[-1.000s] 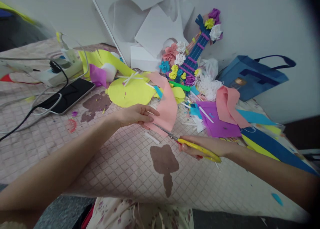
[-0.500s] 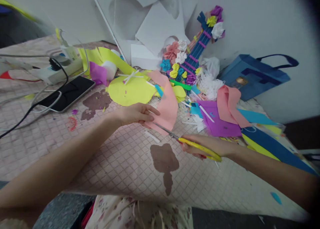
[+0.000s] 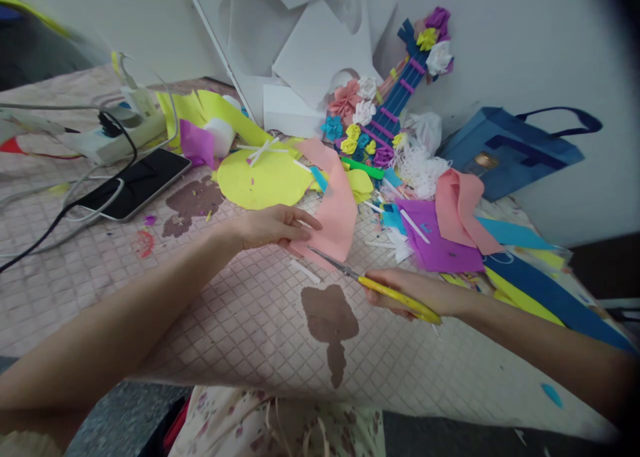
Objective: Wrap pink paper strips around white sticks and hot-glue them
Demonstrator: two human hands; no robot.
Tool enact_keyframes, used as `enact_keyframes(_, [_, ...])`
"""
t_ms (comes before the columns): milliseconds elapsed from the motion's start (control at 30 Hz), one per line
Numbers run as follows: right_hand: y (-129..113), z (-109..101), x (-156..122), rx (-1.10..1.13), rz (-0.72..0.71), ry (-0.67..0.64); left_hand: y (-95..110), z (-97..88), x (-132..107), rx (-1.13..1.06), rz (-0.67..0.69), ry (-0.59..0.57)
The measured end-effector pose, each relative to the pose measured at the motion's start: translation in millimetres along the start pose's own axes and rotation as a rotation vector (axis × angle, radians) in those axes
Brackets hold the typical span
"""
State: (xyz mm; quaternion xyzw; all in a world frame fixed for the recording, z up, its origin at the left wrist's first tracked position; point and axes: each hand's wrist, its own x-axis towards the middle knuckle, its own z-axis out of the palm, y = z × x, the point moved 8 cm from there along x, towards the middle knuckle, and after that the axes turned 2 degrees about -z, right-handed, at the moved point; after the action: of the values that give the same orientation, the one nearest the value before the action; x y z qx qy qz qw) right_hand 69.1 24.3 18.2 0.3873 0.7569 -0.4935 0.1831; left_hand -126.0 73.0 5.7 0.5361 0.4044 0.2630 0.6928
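At the left of the frame a black smartphone (image 3: 137,184) lies on the quilted tablecloth (image 3: 225,324), with cables across it. Right of it, above the centre, lies a rounded yellow paper sheet (image 3: 263,184), scattered with thin white strips.

The left hand (image 3: 275,227) comes in from the lower left to the centre, its thumb and fingers pinching the lower left end of a pink crepe-paper strip (image 3: 341,217). That strip runs from the centre of the frame up past the right edge of the yellow sheet. It should be very light, limp and a little stretchy, with a dry grip rather than a slippery one; a hard tug would probably tear or distort it. The best hold seems to be a gentle pinch close to the blades, where the loose paper has least room to buckle.

Just right of centre, yellow-handled scissors (image 3: 383,289) point up and left, their blades at the strip's lower end; whether paper lies between the blades is hard to tell. They should feel rigid and fairly light, safest taken by the handles. The right hand (image 3: 407,285) is wrapped around those handles, its finger placement partly hidden.

Farther right, a purple paper sheet (image 3: 425,247) lies under a folded pink paper piece (image 3: 457,207), likely just as soft and easily creased.
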Motion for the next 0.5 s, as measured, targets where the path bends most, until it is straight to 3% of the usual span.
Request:
enact_keyframes(133, [-1,1,-1,0.008,-0.038,-0.003,-4,3.9,1,-0.081,-0.038,-0.019])
enact_keyframes(333, [-3,5,-2,-0.017,-0.066,-0.059,-10,17.4,1,-0.162,-0.081,-0.16])
enact_keyframes(500, [2,6,2,0.009,-0.079,-0.069,-7,19.3,-1,-0.162,-0.082,-0.153])
